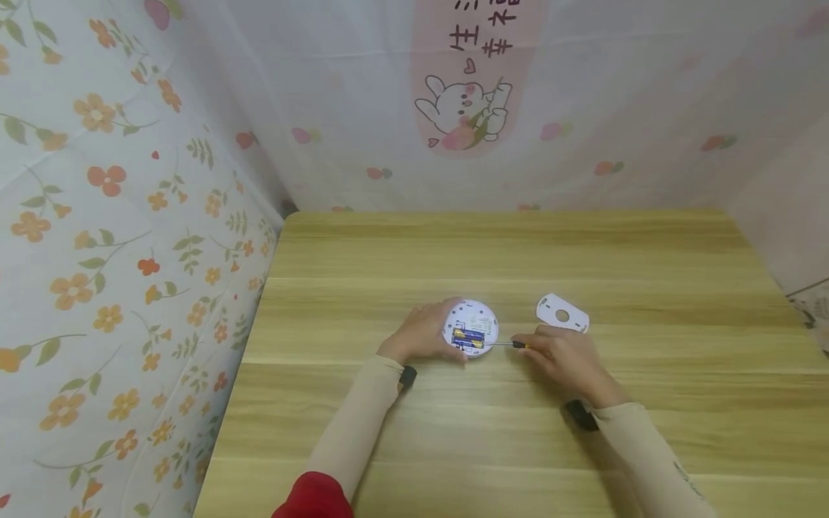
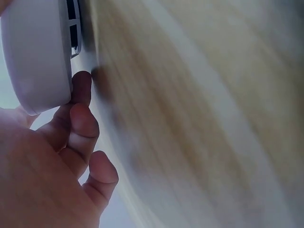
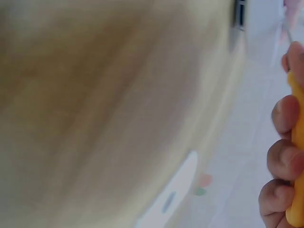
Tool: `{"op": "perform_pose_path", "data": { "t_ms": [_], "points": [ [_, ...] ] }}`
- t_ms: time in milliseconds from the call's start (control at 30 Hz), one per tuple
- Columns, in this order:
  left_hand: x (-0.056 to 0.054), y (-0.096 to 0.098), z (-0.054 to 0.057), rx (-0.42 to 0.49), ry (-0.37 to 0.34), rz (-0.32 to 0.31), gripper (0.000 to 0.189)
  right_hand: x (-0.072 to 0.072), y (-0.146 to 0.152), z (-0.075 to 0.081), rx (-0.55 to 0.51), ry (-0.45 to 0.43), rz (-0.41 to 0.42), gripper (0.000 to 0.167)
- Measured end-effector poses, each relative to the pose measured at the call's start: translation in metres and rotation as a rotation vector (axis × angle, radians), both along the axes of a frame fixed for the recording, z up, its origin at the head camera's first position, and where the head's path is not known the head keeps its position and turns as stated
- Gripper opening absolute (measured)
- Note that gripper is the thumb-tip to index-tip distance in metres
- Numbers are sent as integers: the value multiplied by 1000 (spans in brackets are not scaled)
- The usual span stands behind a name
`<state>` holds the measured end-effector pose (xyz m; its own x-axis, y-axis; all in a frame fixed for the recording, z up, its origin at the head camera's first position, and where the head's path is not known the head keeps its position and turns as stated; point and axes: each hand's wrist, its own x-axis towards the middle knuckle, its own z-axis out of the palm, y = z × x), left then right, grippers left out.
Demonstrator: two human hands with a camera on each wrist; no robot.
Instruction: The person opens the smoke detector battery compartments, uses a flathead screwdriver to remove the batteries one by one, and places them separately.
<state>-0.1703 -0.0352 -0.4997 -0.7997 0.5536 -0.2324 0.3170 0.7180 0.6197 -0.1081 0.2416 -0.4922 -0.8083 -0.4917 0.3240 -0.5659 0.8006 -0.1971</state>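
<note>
My left hand [image 1: 424, 332] grips a round white smoke alarm [image 1: 478, 316] by its left edge, with the back turned up. Two blue-and-yellow batteries [image 1: 468, 338] lie side by side in its compartment. In the left wrist view, fingers [image 2: 84, 126] curl under the smoke alarm's smooth side wall [image 2: 38, 52]. From the right, my right hand [image 1: 570, 360] holds a screwdriver [image 1: 518, 344], its thin shaft reaching the alarm near the batteries' right end. In the right wrist view, the fingers wrap round the yellow handle [image 3: 299, 123]; what the tip touches is too small to tell.
A flat white mounting plate [image 1: 552, 315] with a round centre hole lies just beyond the right hand. Everything rests on a wood-grain table [image 1: 388, 252]. Patterned cloth hangs behind the table [image 1: 324, 93] and along its left side [image 1: 129, 288].
</note>
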Motion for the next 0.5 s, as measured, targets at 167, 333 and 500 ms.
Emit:
{"op": "perform_pose_path", "data": {
  "t_ms": [167,333,500],
  "points": [
    [1,0,-1,-11,-7,6,115,-1,-10,20,109,10,-5,19],
    [2,1,-1,-29,3,-1,115,1,-23,42,275,-29,-41,12],
    [2,2,3,-21,7,1,115,-3,-39,62,374,-45,-39,14]
  ]
}}
